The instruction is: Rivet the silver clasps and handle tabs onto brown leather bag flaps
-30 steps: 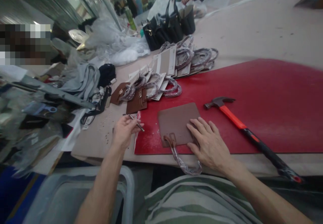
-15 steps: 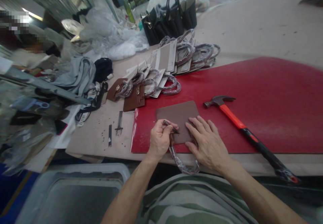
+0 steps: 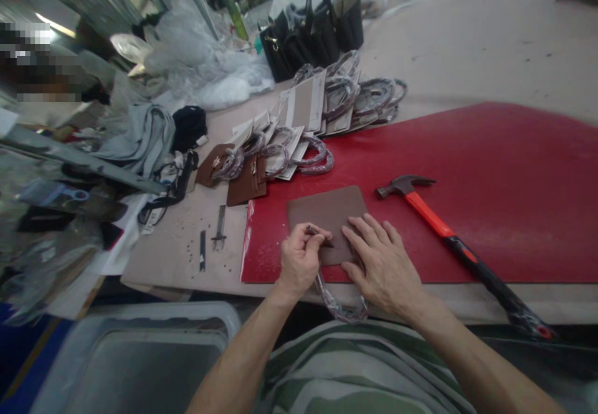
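A brown leather panel (image 3: pixel 327 211) lies on the red mat (image 3: pixel 467 177) near the table's front edge. Its plastic-wrapped handle (image 3: pixel 339 305) hangs over that edge. My left hand (image 3: pixel 301 261) is closed on a thin metal tool (image 3: pixel 317 233), whose tip rests on the panel's near edge. My right hand (image 3: pixel 380 264) lies flat with fingers spread, pressing the panel's near right part. The two hands sit side by side, almost touching.
A hammer (image 3: pixel 448 233) with an orange and black handle lies on the mat to the right. Two small metal tools (image 3: pixel 212 236) lie left of the mat. Stacks of panels with wrapped handles (image 3: pixel 317 115) and black bags (image 3: pixel 313 40) stand farther back. A grey bin (image 3: pixel 140 358) is below left.
My left hand moved right from the table's bare part to the panel, carrying the thin tool, and set its tip on the panel's near edge. My right hand stayed pressed on the panel.
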The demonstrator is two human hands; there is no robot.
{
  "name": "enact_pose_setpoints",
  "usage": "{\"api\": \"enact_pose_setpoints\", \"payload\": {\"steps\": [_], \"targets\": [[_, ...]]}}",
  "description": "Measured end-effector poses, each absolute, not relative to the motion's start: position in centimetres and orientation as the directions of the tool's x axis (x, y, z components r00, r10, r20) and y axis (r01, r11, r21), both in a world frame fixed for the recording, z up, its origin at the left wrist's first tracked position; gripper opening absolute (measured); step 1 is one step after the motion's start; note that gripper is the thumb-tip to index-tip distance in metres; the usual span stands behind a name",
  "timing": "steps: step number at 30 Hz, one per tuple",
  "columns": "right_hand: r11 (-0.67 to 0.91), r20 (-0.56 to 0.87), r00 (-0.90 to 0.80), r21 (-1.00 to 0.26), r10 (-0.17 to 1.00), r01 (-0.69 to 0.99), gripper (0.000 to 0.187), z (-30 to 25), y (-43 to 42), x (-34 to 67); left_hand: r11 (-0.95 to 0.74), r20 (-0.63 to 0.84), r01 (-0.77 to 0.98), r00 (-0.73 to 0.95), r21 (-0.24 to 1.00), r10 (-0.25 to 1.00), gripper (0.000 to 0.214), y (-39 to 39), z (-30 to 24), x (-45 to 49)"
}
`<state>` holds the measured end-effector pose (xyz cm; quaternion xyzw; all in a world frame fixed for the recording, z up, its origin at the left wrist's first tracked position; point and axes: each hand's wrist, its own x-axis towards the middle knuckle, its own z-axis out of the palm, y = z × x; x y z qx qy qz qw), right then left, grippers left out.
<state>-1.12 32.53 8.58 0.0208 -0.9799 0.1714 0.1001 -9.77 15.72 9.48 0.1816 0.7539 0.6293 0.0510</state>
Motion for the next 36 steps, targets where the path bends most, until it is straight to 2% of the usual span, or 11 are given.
{"api": "enact_pose_setpoints", "payload": {"steps": [8, 13, 17, 20, 22, 25, 28, 30, 32, 34, 36], "targets": [[0.929, 0.239, -0.971, -0.354, -0.019, -0.106, 0.054, 8.2, 32.7, -1.2, 0.229, 0.364, 0.502, -0.813, 0.834, 0.455, 0.012, 15.4, 9.2, -10.1], [0.844, 0.336, -0.941, -0.515, 0.036, -0.152, 0.051, 8.5, 35.4, -1.4, 0.238, 0.379, 0.534, -0.789, 0.811, 0.483, 0.012, 15.2, 8.3, -10.1], [0.914, 0.348, -0.906, -0.396, 0.242, 0.092, 0.048, 10.4, 39.5, -0.5, 0.224, 0.434, 0.588, -0.759, 0.777, 0.486, 0.010, 15.3, 7.8, -9.9], [0.920, 0.149, -0.918, -0.207, 0.367, 0.333, 0.040, 11.8, 41.9, 0.6, 0.246, 0.447, 0.620, -0.737, 0.745, 0.506, 0.009, 15.5, 7.9, -9.9], [0.880, 0.002, -0.898, -0.201, 0.439, 0.430, 0.026, 12.3, 42.8, 1.0, 0.266, 0.436, 0.626, -0.732, 0.733, 0.524, 0.010, 15.6, 8.0, -9.9], [0.691, -0.237, -0.833, -0.469, 0.501, 0.549, 0.013, 12.8, 43.1, 0.8, 0.270, 0.430, 0.633, -0.723, 0.725, 0.541, 0.011, 15.6, 7.9, -10.0], [0.214, -0.534, -0.764, -0.750, 0.363, 0.626, 0.019, 13.6, 42.1, 0.1, 0.271, 0.418, 0.630, -0.721, 0.728, 0.554, 0.013, 15.6, 7.7, -10.1], [-0.070, -0.616, -0.743, -0.780, 0.263, 0.622, 0.025, 14.8, 40.8, -0.1, 0.276, 0.410, 0.630, -0.718, 0.726, 0.562, 0.012, 15.7, 7.6, -10.1], [-0.197, -0.615, -0.744, -0.788, 0.262, 0.583, 0.031, 16.6, 39.4, 0.0, 0.278, 0.417, 0.645, -0.707, 0.712, 0.572, 0.012, 15.7, 7.5, -10.1], [-0.101, -0.495, -0.797, -0.864, 0.348, 0.493, 0.038, 18.8, 38.0, 0.5, 0.282, 0.430, 0.666, -0.692, 0.691, 0.580, 0.012, 15.7, 7.5, -10.1], [0.226, -0.219, -0.870, -0.911, 0.441, 0.344, 0.044, 20.8, 36.9, 1.3, 0.289, 0.438, 0.682, -0.681, 0.672, 0.587, 0.011, 15.7, 7.5, -10.2]]}}
